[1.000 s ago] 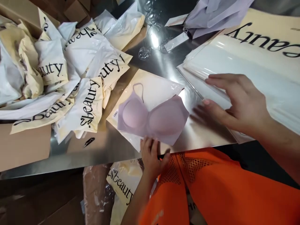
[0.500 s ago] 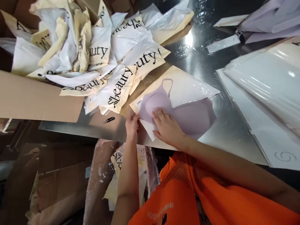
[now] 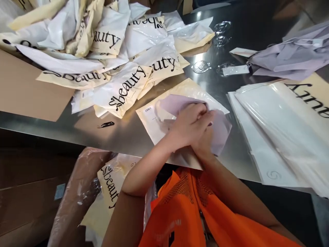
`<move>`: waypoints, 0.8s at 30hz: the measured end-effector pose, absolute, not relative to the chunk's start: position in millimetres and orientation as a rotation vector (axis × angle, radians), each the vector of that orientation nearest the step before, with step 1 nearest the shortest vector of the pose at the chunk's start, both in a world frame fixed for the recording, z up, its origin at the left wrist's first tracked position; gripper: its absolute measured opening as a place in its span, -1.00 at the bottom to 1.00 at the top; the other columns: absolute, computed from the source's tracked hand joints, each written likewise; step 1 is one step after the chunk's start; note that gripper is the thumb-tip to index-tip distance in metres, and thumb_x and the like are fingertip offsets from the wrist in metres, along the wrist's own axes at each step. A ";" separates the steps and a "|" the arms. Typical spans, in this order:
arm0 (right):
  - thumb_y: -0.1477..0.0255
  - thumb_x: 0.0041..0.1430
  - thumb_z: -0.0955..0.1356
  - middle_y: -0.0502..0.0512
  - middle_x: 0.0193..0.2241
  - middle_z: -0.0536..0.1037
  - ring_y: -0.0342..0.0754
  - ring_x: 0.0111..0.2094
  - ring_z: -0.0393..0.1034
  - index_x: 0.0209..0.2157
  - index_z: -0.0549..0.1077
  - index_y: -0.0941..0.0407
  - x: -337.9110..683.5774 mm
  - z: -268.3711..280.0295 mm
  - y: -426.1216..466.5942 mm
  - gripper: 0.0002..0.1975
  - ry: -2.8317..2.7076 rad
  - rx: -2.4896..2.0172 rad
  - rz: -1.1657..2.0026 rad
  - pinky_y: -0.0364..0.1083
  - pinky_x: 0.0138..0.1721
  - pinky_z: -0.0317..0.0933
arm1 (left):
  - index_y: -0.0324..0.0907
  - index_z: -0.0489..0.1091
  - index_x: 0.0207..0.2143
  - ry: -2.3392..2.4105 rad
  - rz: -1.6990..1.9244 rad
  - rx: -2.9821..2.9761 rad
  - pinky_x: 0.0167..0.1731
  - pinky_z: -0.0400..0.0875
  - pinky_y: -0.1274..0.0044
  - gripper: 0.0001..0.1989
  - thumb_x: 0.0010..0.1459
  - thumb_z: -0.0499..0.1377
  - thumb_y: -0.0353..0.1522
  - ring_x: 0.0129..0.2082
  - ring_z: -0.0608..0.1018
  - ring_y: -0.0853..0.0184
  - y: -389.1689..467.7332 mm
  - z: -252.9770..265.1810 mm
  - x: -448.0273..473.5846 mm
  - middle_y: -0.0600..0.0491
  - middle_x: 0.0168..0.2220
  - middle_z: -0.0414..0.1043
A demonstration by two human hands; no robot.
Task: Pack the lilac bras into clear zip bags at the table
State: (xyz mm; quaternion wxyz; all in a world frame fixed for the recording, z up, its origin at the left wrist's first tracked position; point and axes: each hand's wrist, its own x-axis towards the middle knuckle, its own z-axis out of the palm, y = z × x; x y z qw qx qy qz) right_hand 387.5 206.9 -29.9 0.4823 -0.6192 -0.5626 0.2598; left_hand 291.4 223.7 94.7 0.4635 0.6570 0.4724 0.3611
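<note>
A lilac bra [image 3: 223, 128] lies partly folded on a white and cream plastic mailer bag [image 3: 149, 125], which has a small barcode label. My left hand [image 3: 189, 121] reaches across to the right, its fingers closed on the folded-over part of the bra. Close beneath it, my right hand [image 3: 204, 139] is closed against the bra, its fingers partly covered by the left hand. The bra's left cup is turned over toward the right, and the bag's printed-label corner shows bare.
Printed mailer bags [image 3: 128, 87] pile up at the left beside a cardboard flap [image 3: 33, 85]. A black clip-like item [image 3: 106, 124] lies nearby. Clear rings [image 3: 201, 67], lilac garments [image 3: 290, 60] and flat white bags [image 3: 272, 137] lie rightward. A plastic-lined box [image 3: 77, 185] stands below the table edge.
My left hand has moved from the bag's left corner across to the right, folding the bra's left side over. My right hand has shifted right, and the two hands now overlap.
</note>
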 end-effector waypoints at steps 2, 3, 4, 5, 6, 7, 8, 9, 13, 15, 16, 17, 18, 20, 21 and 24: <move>0.12 0.23 0.30 0.26 -0.19 0.59 0.16 -0.14 0.53 -0.10 0.46 0.17 407.2 -25.5 213.8 -0.58 -1.027 -1.556 0.690 0.16 -0.07 0.43 | -0.15 0.35 -0.45 1.057 0.899 1.708 -0.12 0.45 0.44 -0.72 0.34 0.07 -0.28 -0.22 0.54 0.33 223.0 99.1 290.8 0.11 -0.39 0.42; 0.09 0.16 0.36 0.23 -0.20 0.60 0.14 -0.16 0.54 -0.14 0.46 0.16 417.4 -21.9 216.2 -0.57 -0.892 -1.561 0.715 0.16 -0.07 0.44 | -0.16 0.39 -0.40 1.059 0.927 1.713 -0.14 0.43 0.46 -0.73 0.34 0.06 -0.25 -0.22 0.54 0.34 222.8 97.4 286.6 0.11 -0.37 0.45; 0.08 0.10 0.40 0.23 -0.19 0.60 0.13 -0.16 0.55 -0.14 0.45 0.16 427.4 -17.3 217.9 -0.54 -0.792 -1.542 0.738 0.15 -0.07 0.45 | -0.16 0.41 -0.37 1.103 0.955 1.704 -0.18 0.41 0.49 -0.72 0.34 0.06 -0.23 -0.25 0.54 0.35 222.3 93.0 281.4 0.10 -0.36 0.48; 0.07 0.06 0.44 0.23 -0.16 0.61 0.13 -0.15 0.55 -0.13 0.45 0.16 437.0 -11.9 218.9 -0.51 -0.711 -1.513 0.743 0.15 -0.06 0.45 | -0.17 0.42 -0.37 1.183 0.967 1.690 -0.23 0.39 0.51 -0.71 0.34 0.07 -0.21 -0.29 0.53 0.36 221.5 86.3 276.5 0.10 -0.37 0.48; 0.06 0.04 0.45 0.24 -0.14 0.60 0.12 -0.12 0.56 -0.11 0.44 0.15 445.9 -5.9 219.5 -0.48 -0.658 -1.480 0.744 0.13 -0.04 0.46 | -0.17 0.42 -0.40 1.279 0.945 1.680 -0.28 0.36 0.52 -0.70 0.32 0.09 -0.20 -0.35 0.52 0.36 219.9 77.5 273.0 0.11 -0.42 0.47; 0.06 0.04 0.46 0.24 -0.12 0.60 0.10 -0.10 0.56 -0.11 0.44 0.15 453.9 0.5 219.8 -0.48 -0.626 -1.448 0.738 0.10 -0.03 0.46 | -0.17 0.41 -0.44 1.372 0.881 1.678 -0.34 0.32 0.53 -0.68 0.31 0.10 -0.20 -0.41 0.49 0.36 217.6 67.3 271.7 0.11 -0.47 0.45; 0.06 0.05 0.46 0.23 -0.13 0.60 0.10 -0.09 0.56 -0.13 0.45 0.14 460.8 7.0 220.0 -0.50 -0.606 -1.423 0.720 0.07 -0.04 0.48 | -0.17 0.41 -0.48 1.442 0.778 1.686 -0.37 0.30 0.52 -0.66 0.30 0.10 -0.19 -0.45 0.48 0.35 214.6 56.2 272.9 0.11 -0.52 0.41; 0.06 0.06 0.45 0.23 -0.13 0.61 0.09 -0.08 0.55 -0.15 0.45 0.14 466.6 13.2 220.1 -0.52 -0.597 -1.403 0.691 0.04 -0.06 0.49 | -0.16 0.42 -0.49 1.491 0.658 1.697 -0.39 0.28 0.50 -0.65 0.30 0.11 -0.17 -0.47 0.47 0.33 211.3 45.1 276.3 0.10 -0.55 0.40; 0.14 0.09 0.46 0.19 -0.13 0.61 0.06 -0.03 0.53 -0.22 0.43 0.09 479.1 29.5 220.9 -0.65 -0.578 -1.345 0.617 -0.02 -0.04 0.48 | -0.18 0.49 -0.06 1.778 0.377 1.954 -0.22 0.36 0.39 -0.70 0.24 0.19 -0.22 -0.16 0.52 0.10 205.3 11.1 297.4 -0.10 -0.16 0.52; 0.16 0.09 0.47 0.15 -0.12 0.60 0.03 -0.04 0.53 -0.20 0.41 0.09 480.9 30.1 220.9 -0.64 -0.560 -1.319 0.654 -0.01 0.00 0.46 | -0.19 0.39 0.13 1.916 0.248 2.169 -0.07 0.35 0.30 -0.56 0.20 0.22 -0.30 0.03 0.44 -0.01 212.3 3.9 300.5 -0.19 0.05 0.42; 0.16 0.09 0.47 0.14 -0.12 0.60 0.02 -0.05 0.53 -0.18 0.41 0.09 481.3 28.9 220.8 -0.62 -0.557 -1.310 0.669 0.00 0.00 0.45 | -0.20 0.39 0.12 1.922 0.148 2.255 -0.04 0.34 0.26 -0.56 0.20 0.22 -0.31 0.07 0.40 -0.04 217.7 2.8 298.8 -0.21 0.07 0.39; 0.14 0.10 0.47 0.12 -0.12 0.60 0.00 -0.06 0.53 -0.15 0.40 0.10 481.5 27.3 220.7 -0.59 -0.567 -1.301 0.678 0.01 0.01 0.45 | -0.21 0.43 0.07 1.889 0.037 2.322 -0.03 0.35 0.24 -0.63 0.21 0.21 -0.31 0.06 0.40 -0.05 223.7 3.2 295.3 -0.21 0.04 0.41; 0.12 0.10 0.47 0.11 -0.12 0.60 0.00 -0.06 0.53 -0.12 0.40 0.10 481.6 25.7 220.5 -0.57 -0.592 -1.292 0.681 0.03 0.02 0.44 | -0.22 0.47 -0.01 1.831 -0.059 2.381 -0.05 0.36 0.25 -0.71 0.24 0.18 -0.33 0.03 0.42 -0.03 229.4 5.0 290.6 -0.20 -0.03 0.44; 0.10 0.12 0.45 0.10 -0.12 0.59 -0.01 -0.05 0.52 -0.10 0.41 0.12 481.9 24.8 219.7 -0.55 -0.666 -1.266 0.665 0.05 0.04 0.41 | -0.24 0.50 -0.15 1.677 -0.157 2.534 -0.07 0.38 0.27 -0.81 0.27 0.11 -0.41 -0.06 0.47 0.03 238.1 12.7 280.2 -0.17 -0.17 0.47; 0.11 0.13 0.44 0.11 -0.12 0.59 -0.01 -0.05 0.51 -0.11 0.43 0.13 482.2 26.1 218.8 -0.56 -0.709 -1.262 0.645 0.05 0.06 0.39 | -0.25 0.50 -0.19 1.598 -0.146 2.636 -0.05 0.38 0.28 -0.81 0.26 0.09 -0.47 -0.09 0.49 0.07 240.2 18.6 275.5 -0.15 -0.21 0.48; 0.13 0.17 0.41 0.16 -0.17 0.60 0.02 -0.07 0.51 -0.19 0.46 0.15 484.3 37.0 214.2 -0.63 -0.832 -1.317 0.554 0.04 0.07 0.36 | -0.23 0.48 -0.24 1.349 0.092 2.972 0.07 0.33 0.27 -0.77 0.18 0.07 -0.61 -0.19 0.50 0.17 237.7 44.1 268.5 -0.08 -0.28 0.46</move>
